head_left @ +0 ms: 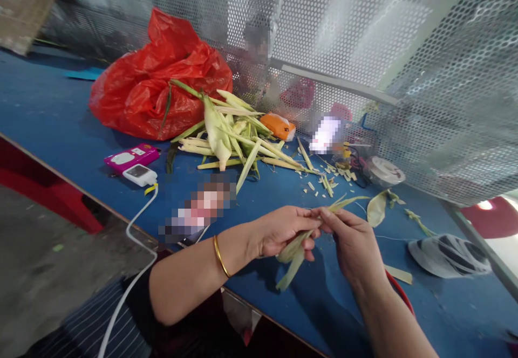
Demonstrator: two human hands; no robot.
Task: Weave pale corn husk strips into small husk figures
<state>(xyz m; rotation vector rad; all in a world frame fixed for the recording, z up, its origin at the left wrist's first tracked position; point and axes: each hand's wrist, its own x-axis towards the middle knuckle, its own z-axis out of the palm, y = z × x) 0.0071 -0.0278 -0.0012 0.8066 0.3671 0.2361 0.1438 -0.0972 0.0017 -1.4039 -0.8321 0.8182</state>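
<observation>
My left hand (pixel 285 231) and my right hand (pixel 352 234) meet over the blue table, fingertips pinched close together. Both grip pale green corn husk strips (pixel 293 266); the wide ends hang below my left fingers and thin ends stick out past my right thumb. A gold bangle (pixel 220 255) circles my left wrist. Beyond my hands lies a heap of corn husks (pixel 238 131), with a larger bulbous husk (pixel 216 129) at its front. Small cut husk pieces (pixel 329 177) are scattered to the heap's right. One loose husk leaf (pixel 376 210) rests beside my right hand.
A red plastic bag (pixel 162 83) bulges behind the heap, near an orange packet (pixel 278 126). A magenta box (pixel 131 157) and white cabled device (pixel 140 175) sit left. Right are a tape roll (pixel 386 170) and a clear-wrapped bundle (pixel 449 255). Perforated metal panels (pixel 343 29) border the back.
</observation>
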